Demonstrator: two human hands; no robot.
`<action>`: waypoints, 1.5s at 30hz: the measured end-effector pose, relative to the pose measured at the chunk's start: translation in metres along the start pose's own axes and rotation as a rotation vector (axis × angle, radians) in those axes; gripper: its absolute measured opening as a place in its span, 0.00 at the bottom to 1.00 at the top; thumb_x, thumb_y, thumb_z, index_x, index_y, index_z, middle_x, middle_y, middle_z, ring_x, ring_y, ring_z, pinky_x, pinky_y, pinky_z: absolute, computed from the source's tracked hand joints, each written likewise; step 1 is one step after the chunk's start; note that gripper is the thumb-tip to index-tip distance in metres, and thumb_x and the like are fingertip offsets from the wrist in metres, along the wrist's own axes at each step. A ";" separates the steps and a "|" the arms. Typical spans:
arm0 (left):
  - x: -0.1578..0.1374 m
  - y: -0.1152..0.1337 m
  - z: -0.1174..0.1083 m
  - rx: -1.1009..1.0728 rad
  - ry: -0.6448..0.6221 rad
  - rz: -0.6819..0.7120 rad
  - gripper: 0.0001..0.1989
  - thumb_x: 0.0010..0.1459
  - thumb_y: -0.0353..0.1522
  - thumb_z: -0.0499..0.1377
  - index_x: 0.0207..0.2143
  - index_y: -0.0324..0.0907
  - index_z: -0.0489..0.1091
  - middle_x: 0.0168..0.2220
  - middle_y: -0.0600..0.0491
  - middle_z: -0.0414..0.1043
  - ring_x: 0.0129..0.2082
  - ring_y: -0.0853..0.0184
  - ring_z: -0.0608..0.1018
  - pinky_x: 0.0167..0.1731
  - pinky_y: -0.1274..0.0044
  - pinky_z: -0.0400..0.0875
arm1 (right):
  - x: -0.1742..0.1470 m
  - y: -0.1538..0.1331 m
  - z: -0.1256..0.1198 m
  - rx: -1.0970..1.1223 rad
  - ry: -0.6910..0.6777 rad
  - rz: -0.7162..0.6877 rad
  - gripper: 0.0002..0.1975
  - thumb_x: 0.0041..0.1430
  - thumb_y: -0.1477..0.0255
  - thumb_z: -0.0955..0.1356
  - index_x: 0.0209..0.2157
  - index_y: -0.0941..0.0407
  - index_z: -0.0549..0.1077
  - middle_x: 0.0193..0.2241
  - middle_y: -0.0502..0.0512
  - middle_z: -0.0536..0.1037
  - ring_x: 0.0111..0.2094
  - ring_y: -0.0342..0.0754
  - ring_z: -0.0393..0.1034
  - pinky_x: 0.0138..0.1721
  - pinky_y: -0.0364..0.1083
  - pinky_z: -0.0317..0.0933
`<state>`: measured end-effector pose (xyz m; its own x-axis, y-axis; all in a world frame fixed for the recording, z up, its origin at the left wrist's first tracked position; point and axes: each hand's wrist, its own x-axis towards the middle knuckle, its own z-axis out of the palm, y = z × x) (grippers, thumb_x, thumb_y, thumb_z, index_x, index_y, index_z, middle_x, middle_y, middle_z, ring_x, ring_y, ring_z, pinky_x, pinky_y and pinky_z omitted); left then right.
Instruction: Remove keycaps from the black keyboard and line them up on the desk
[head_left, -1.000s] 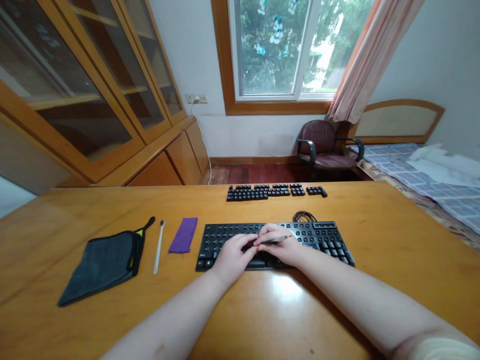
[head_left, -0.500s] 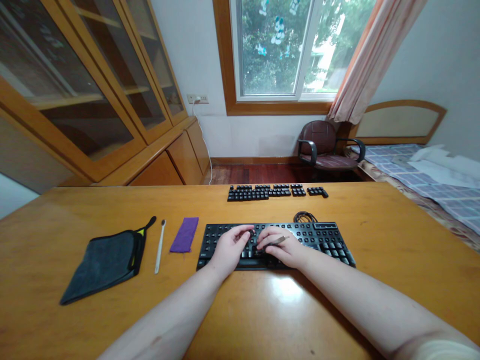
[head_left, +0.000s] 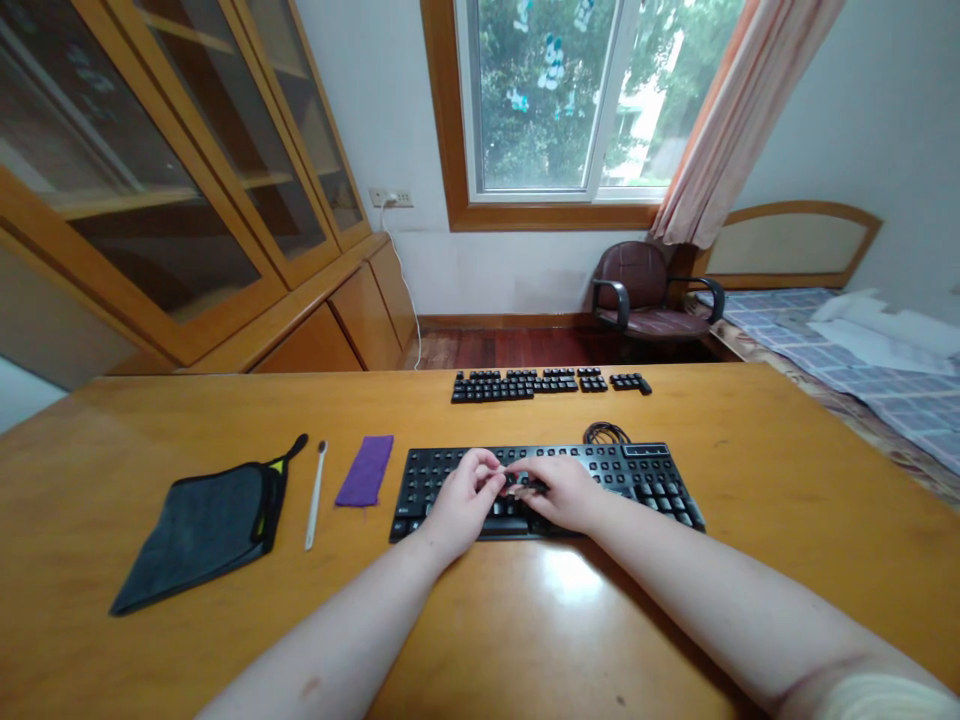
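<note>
A black keyboard point(head_left: 442, 480) lies across the table before me. Many of its keys are off, while keycaps still sit on the number pad at the right. My left hand point(head_left: 469, 495) is over its middle-left part, thumb and fingers pinched on what looks like a small black keycap, mostly hidden. Beside it, my right hand point(head_left: 566, 490) grips a thin tool with a dark part and a metal end, seemingly a keycap puller point(head_left: 532, 488). The fingertips of both hands meet above the bare switches.
Rows of loose black keycaps point(head_left: 517, 385) lie along the table's far edge. A coiled cable point(head_left: 606, 433) sits behind the keyboard. To the left are a purple cloth point(head_left: 365, 471), a white toothbrush point(head_left: 316, 497) and a grey towel point(head_left: 202, 530). Beyond stands an office chair point(head_left: 637, 285).
My right hand has moved slightly left and turned, so its fingertips now meet those of my left hand. The tool's metal end no longer points out to the right. The view has shifted slightly.
</note>
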<state>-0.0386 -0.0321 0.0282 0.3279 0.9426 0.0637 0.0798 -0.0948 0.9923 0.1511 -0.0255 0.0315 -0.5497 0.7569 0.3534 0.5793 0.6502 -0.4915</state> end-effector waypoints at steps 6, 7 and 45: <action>0.000 0.001 0.000 -0.032 -0.025 -0.005 0.06 0.58 0.33 0.54 0.34 0.44 0.57 0.32 0.56 0.72 0.33 0.69 0.76 0.37 0.75 0.69 | 0.000 0.000 0.002 0.005 0.037 0.016 0.13 0.53 0.70 0.68 0.42 0.53 0.72 0.35 0.52 0.80 0.34 0.47 0.74 0.35 0.42 0.64; 0.000 0.002 0.000 -0.034 -0.026 -0.008 0.06 0.57 0.33 0.54 0.34 0.44 0.57 0.32 0.56 0.72 0.33 0.68 0.76 0.37 0.75 0.69 | -0.001 0.000 0.003 0.006 0.034 0.018 0.13 0.53 0.70 0.68 0.42 0.53 0.72 0.34 0.52 0.80 0.33 0.46 0.74 0.34 0.42 0.64; 0.000 0.001 0.000 0.061 0.012 -0.030 0.13 0.57 0.30 0.53 0.45 0.40 0.62 0.39 0.48 0.73 0.33 0.68 0.75 0.38 0.72 0.70 | 0.073 0.119 -0.028 -0.301 0.017 0.625 0.14 0.49 0.64 0.69 0.38 0.55 0.73 0.36 0.57 0.77 0.37 0.49 0.69 0.35 0.42 0.57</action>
<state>-0.0388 -0.0320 0.0291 0.3130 0.9491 0.0355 0.1465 -0.0851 0.9855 0.1964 0.1092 0.0208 -0.0507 0.9947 0.0891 0.9273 0.0800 -0.3658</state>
